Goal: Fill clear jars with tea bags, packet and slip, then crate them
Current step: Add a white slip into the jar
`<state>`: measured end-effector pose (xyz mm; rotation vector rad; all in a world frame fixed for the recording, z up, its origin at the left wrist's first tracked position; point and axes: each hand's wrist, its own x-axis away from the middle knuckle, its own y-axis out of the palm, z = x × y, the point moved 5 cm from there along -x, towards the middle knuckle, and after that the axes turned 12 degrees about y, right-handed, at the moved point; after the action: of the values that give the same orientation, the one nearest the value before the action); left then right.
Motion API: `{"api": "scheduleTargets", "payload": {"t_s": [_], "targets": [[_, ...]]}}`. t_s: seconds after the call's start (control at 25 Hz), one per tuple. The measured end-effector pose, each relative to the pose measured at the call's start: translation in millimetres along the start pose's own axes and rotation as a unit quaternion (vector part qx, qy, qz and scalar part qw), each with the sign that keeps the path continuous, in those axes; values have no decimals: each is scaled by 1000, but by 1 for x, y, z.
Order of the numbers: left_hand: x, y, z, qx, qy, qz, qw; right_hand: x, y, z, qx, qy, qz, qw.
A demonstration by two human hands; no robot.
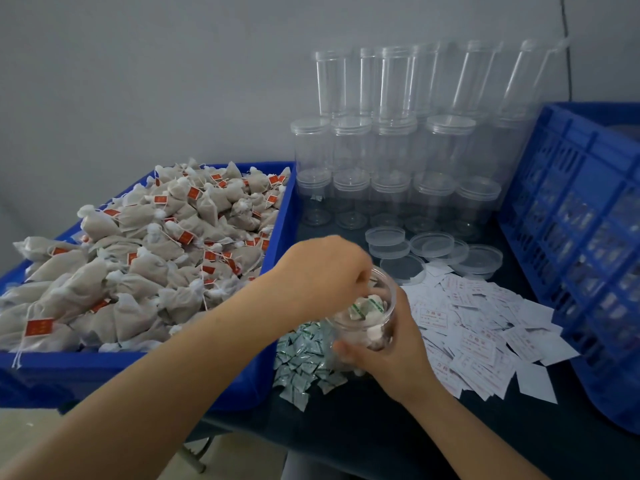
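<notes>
Clear plastic is curving under the right hand [384, 348], whose fingers are wrapping round a tilted jar [367, 317] above the desk's near middle — tea bags and a green-printed packet [360, 306] are showing inside. The left hand [322, 268] is hovering at the jar's mouth, fingertips bunched together; what they are pinching cannot be told. Tea bags with red tags [138, 258] are heaping in a blue bin [138, 375] at the left edge. Small packets [304, 358] are lying beside it, and white slips [478, 334] with red print, too blurred to read, are spreading rightward toward a blue crate [588, 237]. Empty jars [391, 140] are standing stacked at the far edge, loose lids [415, 251] before them.
</notes>
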<state>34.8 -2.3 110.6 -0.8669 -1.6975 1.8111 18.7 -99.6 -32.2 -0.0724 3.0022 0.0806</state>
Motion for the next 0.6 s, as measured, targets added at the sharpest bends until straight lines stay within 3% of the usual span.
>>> {"api": "scheduleTargets", "payload": {"t_s": [0.12, 0.2, 0.28, 0.44, 0.6], "targets": [[-22, -6, -6, 146, -40, 127, 980, 18, -29, 0, -3, 26, 3, 1000], [-38, 16, -8, 211, -91, 159, 960, 33, -53, 2, 5, 26, 25, 999], [-52, 58, -5, 221, -129, 112, 960, 47, -77, 1, 23, 18, 59, 998], [-61, 141, 8, 192, -141, -72, 968, 69, -116, -4, 67, 1, 128, 990], [-65, 164, 11, 197, -131, -103, 966, 78, -131, 2, 72, 22, 149, 986]]}}
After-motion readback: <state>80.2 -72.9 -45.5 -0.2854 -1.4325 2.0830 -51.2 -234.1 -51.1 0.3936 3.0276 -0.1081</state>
